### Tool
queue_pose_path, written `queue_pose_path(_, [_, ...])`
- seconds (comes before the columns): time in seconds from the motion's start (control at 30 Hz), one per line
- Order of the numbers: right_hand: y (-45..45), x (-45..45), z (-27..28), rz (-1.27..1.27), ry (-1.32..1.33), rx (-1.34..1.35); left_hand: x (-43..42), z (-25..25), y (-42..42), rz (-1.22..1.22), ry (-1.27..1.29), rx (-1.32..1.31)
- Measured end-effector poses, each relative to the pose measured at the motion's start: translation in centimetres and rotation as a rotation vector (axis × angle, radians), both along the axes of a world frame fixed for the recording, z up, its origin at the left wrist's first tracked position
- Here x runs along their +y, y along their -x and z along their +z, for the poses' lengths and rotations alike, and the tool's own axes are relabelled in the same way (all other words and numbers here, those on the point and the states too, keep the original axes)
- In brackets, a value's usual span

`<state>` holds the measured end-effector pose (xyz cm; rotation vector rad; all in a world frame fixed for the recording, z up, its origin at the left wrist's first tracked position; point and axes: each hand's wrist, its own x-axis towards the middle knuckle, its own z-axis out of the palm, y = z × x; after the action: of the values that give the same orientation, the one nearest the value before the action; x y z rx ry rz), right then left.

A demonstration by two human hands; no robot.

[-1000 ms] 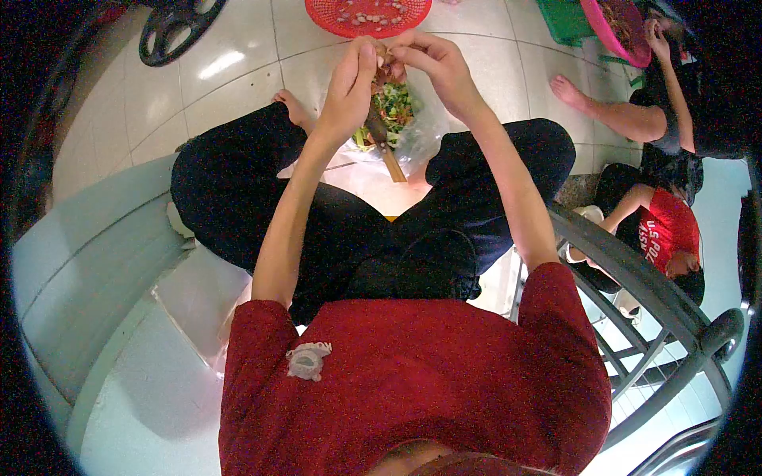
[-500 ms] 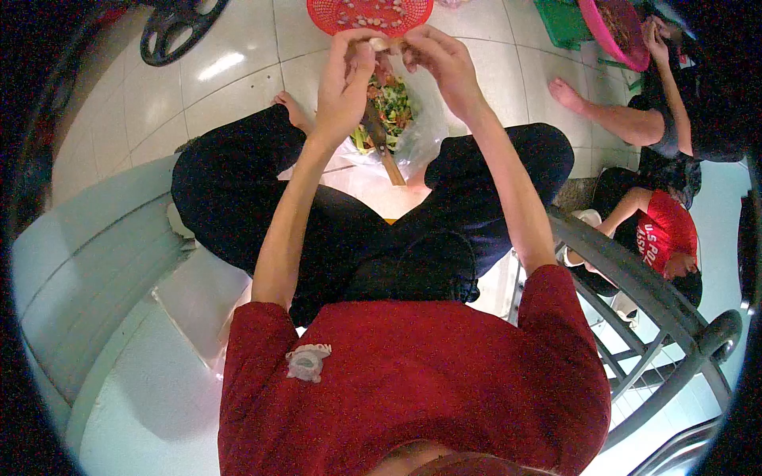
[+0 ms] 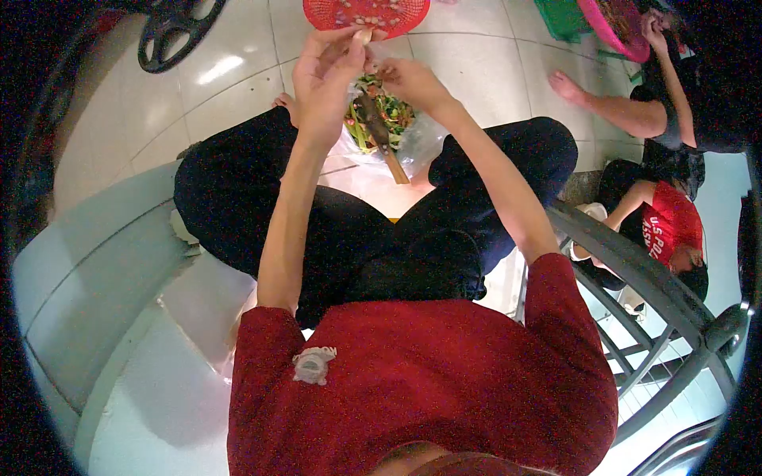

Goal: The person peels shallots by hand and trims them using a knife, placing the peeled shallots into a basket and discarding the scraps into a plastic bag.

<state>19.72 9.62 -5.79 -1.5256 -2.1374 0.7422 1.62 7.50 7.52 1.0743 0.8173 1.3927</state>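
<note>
Beyond the knife (image 3: 379, 133), the left hand (image 3: 326, 78) pinches a pale piece (image 3: 363, 36); what the right hand (image 3: 416, 85) holds, I cannot tell.

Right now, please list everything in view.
Basket: 1, red, top centre
Pieces: several, pale, in basket
Bag: 1, clear, upper centre
Scraps: uncounted, mostly green, in bag
Knife: 1, dark and tan, on scraps
Spoked ring: 1, black, top left
Container: 1, green, top right
Basin: 1, pink, beside container
Railing: 1, grey, right
Box: 1, whitish, left
Wall: 1, bluish, left
Floor: 1, pale, ahead
People: 2, black and red clothes, right
Held piece: 1, pale, upper centre
Shirt: 1, red, bottom
Trousers: 1, black, centre
Left hand: 1, bare, upper centre
Right hand: 1, bare, upper centre
</note>
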Motion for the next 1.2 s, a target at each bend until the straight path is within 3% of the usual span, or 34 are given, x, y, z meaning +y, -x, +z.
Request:
queue_pose_path(0.03, [0.6, 0.0, 1.9, 0.003, 0.000, 0.001, 0.1, -0.3, 0.0, 0.003, 0.000, 0.001])
queue_pose_path(0.1, [1.5, 0.2, 6.6, -0.208, -0.113, 0.262, 0.2, -1.0, 0.1, 0.019, 0.068, -0.013])
queue_pose_path(0.17, [1.9, 0.3, 10.5, -0.185, -0.220, 0.343, 0.2, -1.3, 0.4, -0.006, 0.052, -0.003])
queue_pose_path(0.2, [2.0, 0.2, 11.5, -0.163, -0.329, 0.426, 0.2, -1.3, 0.5, -0.031, 0.035, 0.008])
queue_pose_path(0.23, [2.0, 0.0, 11.8, -0.162, -0.328, 0.427, 0.2, -1.4, 0.5, -0.030, 0.036, 0.009])
queue_pose_path(0.3, [1.7, -0.4, 12.1, -0.119, -0.240, 0.683, 0.1, -1.4, 0.3, 0.023, 0.046, 0.095])
queue_pose_path(0.53, [1.5, -1.0, 11.8, -0.033, -0.335, 0.623, 0.0, -1.2, 0.8, 0.062, -0.046, 0.299])
queue_pose_path(0.6, [1.3, -1.0, 11.8, -0.065, -0.192, 0.660, -0.1, -1.1, 0.7, 0.058, -0.029, 0.282])
queue_pose_path(0.83, [1.5, -0.7, 11.7, -0.077, -0.165, 0.791, -0.1, -1.3, 1.0, 0.058, -0.074, 0.311])
queue_pose_path(1.13, [0.4, -0.6, 12.2, -0.057, 0.064, 0.750, -0.1, -1.4, 0.7, 0.069, -0.074, 0.311])
queue_pose_path(1.2, [0.5, -0.7, 12.1, -0.009, 0.082, 0.846, -0.1, -1.4, 0.7, 0.055, -0.069, 0.281])
